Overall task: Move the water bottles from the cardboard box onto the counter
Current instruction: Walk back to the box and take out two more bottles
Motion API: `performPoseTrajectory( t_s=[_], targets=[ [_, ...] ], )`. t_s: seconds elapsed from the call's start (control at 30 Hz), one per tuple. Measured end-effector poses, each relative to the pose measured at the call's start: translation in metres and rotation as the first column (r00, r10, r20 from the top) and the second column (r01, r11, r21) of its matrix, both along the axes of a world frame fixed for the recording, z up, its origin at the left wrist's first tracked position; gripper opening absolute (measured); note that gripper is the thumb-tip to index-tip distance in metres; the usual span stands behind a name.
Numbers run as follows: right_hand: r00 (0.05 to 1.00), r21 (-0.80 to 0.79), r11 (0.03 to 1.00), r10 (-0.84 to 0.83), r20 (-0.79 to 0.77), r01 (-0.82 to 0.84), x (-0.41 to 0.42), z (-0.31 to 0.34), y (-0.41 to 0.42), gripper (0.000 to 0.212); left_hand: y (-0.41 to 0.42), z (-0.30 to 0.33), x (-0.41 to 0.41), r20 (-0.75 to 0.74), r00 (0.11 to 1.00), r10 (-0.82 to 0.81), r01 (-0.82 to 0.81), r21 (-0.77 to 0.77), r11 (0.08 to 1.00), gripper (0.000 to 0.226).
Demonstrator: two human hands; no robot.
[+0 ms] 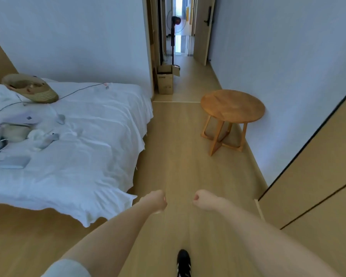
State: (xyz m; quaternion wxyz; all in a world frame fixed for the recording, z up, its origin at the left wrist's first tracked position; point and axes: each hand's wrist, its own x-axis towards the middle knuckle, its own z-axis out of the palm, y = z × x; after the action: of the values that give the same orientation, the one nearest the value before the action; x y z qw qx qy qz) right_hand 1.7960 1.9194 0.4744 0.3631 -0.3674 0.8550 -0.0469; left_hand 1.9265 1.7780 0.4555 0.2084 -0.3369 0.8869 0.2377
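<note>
Left hand (pixel 157 200) and right hand (pixel 203 199) clenched, holding nothing, out front at 6 o'clock. Box (pixel 165 79) far off at 12 o'clock by the doorway, flaps open, bottles not visible. Approach step, probably; next: walk past bed (pixel 78 136) and table (pixel 232 105), reach in.

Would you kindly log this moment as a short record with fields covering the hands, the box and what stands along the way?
left hand: curled into a fist, holding nothing
right hand: curled into a fist, holding nothing
cardboard box: on the floor at the doorway, flaps open, contents not visible
round wooden table: right of the path, by the wall
bed: left, white sheet, straw hat and cables on it
standing fan: in the hallway behind the box
water bottles: none in view
counter: not in view
</note>
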Motion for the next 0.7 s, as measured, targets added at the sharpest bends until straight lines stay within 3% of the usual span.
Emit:
performPoseTrajectory(
  t_s=[0.27,0.4,0.7],
  targets=[
    [0.998,0.021,0.998,0.053,-0.025,-0.053,-0.169,0.023,-0.149,0.039,-0.134,0.024,-0.160,-0.009,0.994,0.105,-0.105,0.016,0.994,0.030],
    [0.996,0.039,0.996,0.081,-0.028,-0.080,-0.234,0.019,-0.219,0.039,-0.207,0.021,-0.224,0.000,0.988,0.152,-0.152,0.018,0.988,0.022],
    [1.000,0.030,0.999,0.013,-0.016,-0.013,-0.413,0.000,-0.401,0.032,-0.394,0.005,-0.411,0.012,0.994,0.106,-0.107,0.039,0.994,0.018]
  ],
)
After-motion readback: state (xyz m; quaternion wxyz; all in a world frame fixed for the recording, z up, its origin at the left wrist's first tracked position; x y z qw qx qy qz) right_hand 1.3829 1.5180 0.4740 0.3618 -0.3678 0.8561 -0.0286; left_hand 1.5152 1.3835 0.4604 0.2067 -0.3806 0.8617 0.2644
